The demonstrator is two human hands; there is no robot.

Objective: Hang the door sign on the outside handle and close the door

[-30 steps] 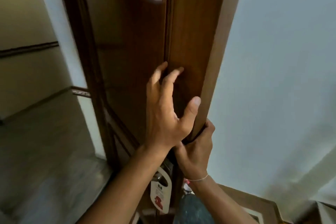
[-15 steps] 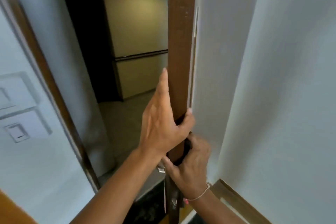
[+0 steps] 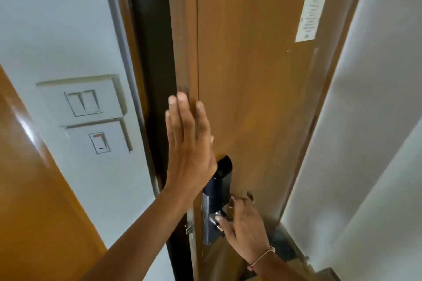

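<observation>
My left hand lies flat, fingers straight and together, against the inside face of the brown door near its edge, gripping nothing. My right hand curls loosely around the metal handle below the black lock plate. A dark gap shows beside the frame. I cannot see the door sign.

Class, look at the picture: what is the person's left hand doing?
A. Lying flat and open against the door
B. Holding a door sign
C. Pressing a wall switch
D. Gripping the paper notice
A: the left hand lies flat, fingers straight, against the wooden door above the black lock plate.
</observation>
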